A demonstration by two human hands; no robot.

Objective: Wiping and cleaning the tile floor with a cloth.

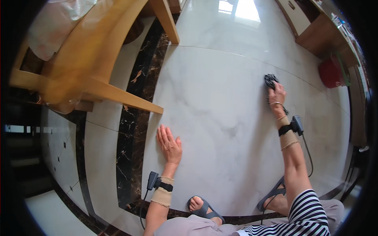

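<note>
A black-and-white patterned cloth [271, 80] lies bunched on the pale marble-look floor [212, 118]. My right hand [277, 95] grips it from above, fingers curled over its near part; one end of the cloth trails out by the wrist. Off to the left, my left hand [169, 147] is palm down over the floor tile with nothing in it, fingers extended and the thumb apart. It is beside the dark marble border strip [133, 153], just nearer to me than the tip of a wooden leg [147, 108].
A wooden chair or stool [97, 50] with plastic film [62, 29] takes up the upper left. At right stand a red bucket [330, 72] with a green rim and a wooden cabinet [327, 41]. My sandalled feet [206, 210] rest at the bottom. Cabled devices [297, 125] are strapped to both wrists.
</note>
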